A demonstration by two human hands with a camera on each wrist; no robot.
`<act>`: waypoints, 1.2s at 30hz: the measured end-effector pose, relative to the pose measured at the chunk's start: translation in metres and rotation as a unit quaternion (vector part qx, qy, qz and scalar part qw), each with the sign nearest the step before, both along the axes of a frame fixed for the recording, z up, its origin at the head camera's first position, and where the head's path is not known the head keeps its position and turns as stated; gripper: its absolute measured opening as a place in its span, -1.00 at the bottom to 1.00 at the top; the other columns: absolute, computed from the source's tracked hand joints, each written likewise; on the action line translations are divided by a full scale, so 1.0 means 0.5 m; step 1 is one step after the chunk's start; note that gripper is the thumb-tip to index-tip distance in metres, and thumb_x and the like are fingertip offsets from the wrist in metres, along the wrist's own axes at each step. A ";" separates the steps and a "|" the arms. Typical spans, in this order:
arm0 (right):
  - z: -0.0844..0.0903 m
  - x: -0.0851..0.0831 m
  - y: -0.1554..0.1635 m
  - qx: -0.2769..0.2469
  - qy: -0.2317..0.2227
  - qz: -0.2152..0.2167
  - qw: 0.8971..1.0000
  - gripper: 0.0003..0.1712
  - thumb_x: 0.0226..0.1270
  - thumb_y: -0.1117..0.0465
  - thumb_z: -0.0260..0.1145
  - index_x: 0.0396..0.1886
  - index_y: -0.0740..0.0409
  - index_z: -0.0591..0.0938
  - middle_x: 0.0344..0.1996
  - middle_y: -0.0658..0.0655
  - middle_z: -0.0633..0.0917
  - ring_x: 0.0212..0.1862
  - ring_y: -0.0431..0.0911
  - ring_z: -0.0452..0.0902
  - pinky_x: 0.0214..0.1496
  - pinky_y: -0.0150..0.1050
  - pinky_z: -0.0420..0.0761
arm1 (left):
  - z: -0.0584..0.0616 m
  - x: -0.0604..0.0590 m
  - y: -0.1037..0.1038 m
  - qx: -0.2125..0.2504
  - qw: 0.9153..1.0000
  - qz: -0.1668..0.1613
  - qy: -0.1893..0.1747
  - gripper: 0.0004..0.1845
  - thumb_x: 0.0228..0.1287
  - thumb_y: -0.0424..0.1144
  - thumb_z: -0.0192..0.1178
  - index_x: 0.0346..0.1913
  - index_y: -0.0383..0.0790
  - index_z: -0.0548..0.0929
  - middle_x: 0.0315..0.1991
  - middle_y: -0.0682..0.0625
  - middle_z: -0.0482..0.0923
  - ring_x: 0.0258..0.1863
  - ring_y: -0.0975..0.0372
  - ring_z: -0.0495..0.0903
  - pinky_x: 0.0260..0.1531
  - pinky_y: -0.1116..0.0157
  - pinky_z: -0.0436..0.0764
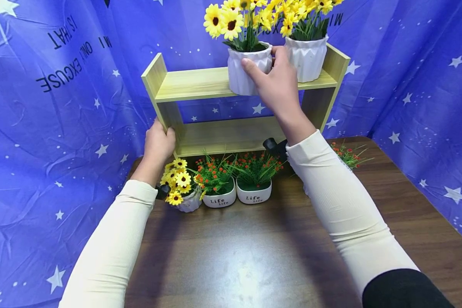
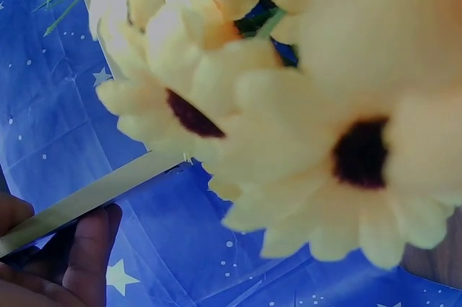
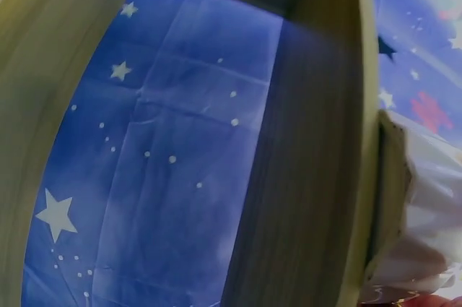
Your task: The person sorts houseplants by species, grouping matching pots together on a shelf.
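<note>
My right hand (image 1: 281, 83) grips a white ridged flowerpot (image 1: 238, 79) of yellow sunflowers, thumb on its front and fingers round its right side. The pot overlaps the front edge of the upper board of a light wooden shelf (image 1: 194, 81). In the right wrist view this pot (image 3: 433, 213) appears at the right edge, beside the board. At the shelf's left end, my left hand (image 1: 158, 141) holds the side panel. The left wrist view has thumb and fingers on either side of that panel (image 2: 86, 199), with large blurred sunflowers (image 2: 289, 133) in front.
Another sunflower pot (image 1: 307, 60) stands at the upper board's right end. Before the shelf on the brown table (image 1: 200, 252) are a small sunflower pot (image 1: 190, 202) and two white planters (image 1: 219, 199) with orange flowers. Another orange-flowered plant (image 1: 348, 156) is partly behind my right sleeve. Blue star-printed cloth hangs around.
</note>
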State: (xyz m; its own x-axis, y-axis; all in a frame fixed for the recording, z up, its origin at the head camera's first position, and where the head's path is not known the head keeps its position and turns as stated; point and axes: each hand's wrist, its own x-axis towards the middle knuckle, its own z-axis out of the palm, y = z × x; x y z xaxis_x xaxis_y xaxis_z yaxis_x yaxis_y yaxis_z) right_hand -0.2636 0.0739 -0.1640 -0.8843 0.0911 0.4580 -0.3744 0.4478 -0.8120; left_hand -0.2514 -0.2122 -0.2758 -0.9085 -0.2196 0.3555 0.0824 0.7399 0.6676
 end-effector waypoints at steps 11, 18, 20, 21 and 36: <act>0.021 -0.049 -0.028 0.094 -0.053 -0.061 0.992 -0.08 0.23 -0.42 0.22 0.36 0.07 0.25 -0.03 0.13 0.60 -0.08 -0.06 0.52 -0.14 -0.18 0.47 | 0.004 0.003 -0.009 0.006 1.000 -0.003 -0.017 -0.63 0.46 -0.29 -0.09 0.24 -0.35 0.39 0.14 -0.38 0.54 0.18 -0.19 0.50 0.16 -0.09 0.46; 0.021 -0.069 -0.031 0.094 -0.057 -0.073 0.991 -0.08 0.22 -0.42 0.23 0.34 0.07 0.25 0.02 0.16 0.63 -0.05 -0.05 0.55 -0.10 -0.15 0.49 | 0.005 0.004 0.000 0.011 1.000 -0.004 -0.024 -0.63 0.46 -0.29 -0.09 0.24 -0.35 0.40 0.14 -0.38 0.54 0.18 -0.18 0.50 0.15 -0.09 0.46; 0.020 -0.071 -0.033 0.092 -0.054 -0.074 0.991 -0.08 0.21 -0.43 0.23 0.33 0.06 0.26 0.02 0.15 0.63 -0.05 -0.06 0.55 -0.10 -0.15 0.49 | 0.005 0.005 -0.001 0.010 1.000 -0.002 -0.022 -0.62 0.46 -0.29 -0.09 0.24 -0.36 0.39 0.15 -0.38 0.53 0.18 -0.18 0.50 0.15 -0.09 0.46; 0.019 -0.071 -0.033 0.090 -0.052 -0.073 0.992 -0.08 0.21 -0.43 0.24 0.34 0.06 0.26 0.04 0.14 0.63 -0.03 -0.06 0.54 -0.08 -0.16 0.49 | 0.005 0.005 -0.001 0.009 1.000 -0.002 -0.021 -0.62 0.46 -0.29 -0.10 0.24 -0.36 0.39 0.15 -0.38 0.53 0.18 -0.19 0.50 0.15 -0.09 0.46; -0.132 0.069 -0.024 -0.203 0.137 0.043 0.969 -0.61 0.29 0.26 0.35 0.07 0.32 0.55 0.03 0.14 0.62 0.09 -0.09 0.52 0.03 -0.29 0.57 | 0.001 0.003 -0.003 0.009 1.000 -0.008 -0.017 -0.63 0.46 -0.29 -0.08 0.24 -0.34 0.39 0.15 -0.38 0.54 0.16 -0.19 0.51 0.17 -0.08 0.47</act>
